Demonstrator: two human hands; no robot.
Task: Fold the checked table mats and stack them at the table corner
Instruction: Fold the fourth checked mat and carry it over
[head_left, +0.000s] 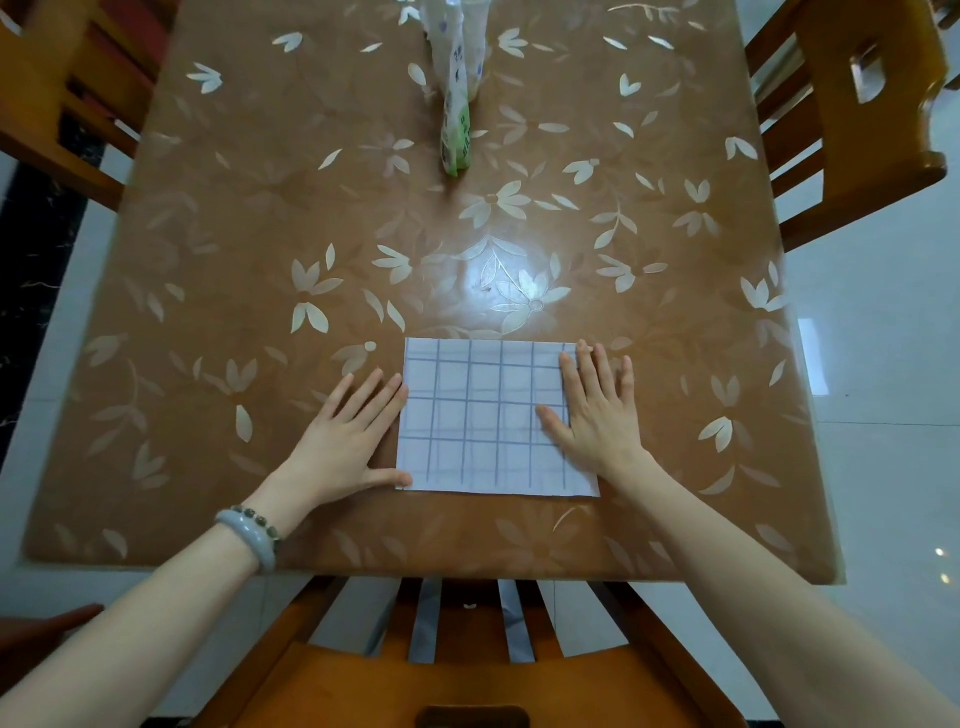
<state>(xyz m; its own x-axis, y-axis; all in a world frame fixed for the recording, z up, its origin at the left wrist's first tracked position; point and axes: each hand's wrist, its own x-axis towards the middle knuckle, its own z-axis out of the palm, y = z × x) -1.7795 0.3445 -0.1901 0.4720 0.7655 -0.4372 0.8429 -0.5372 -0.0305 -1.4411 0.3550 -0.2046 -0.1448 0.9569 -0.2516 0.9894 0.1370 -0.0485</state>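
Nothing is gripped: the mat (493, 415), apparently folded, is pressed at 6 o'clock on the table (260, 234) by the flat left hand (348, 441) at 9 and right hand (597, 415) at 3; corner stacking is judged undone.

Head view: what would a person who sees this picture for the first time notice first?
The white checked mat lies near the front edge of the brown flower-patterned table, the brightest thing there. The right hand presses flat on its right side, and the left hand lies flat at its left edge, a pale bangle on that wrist. A green and white packet sits at the far end.
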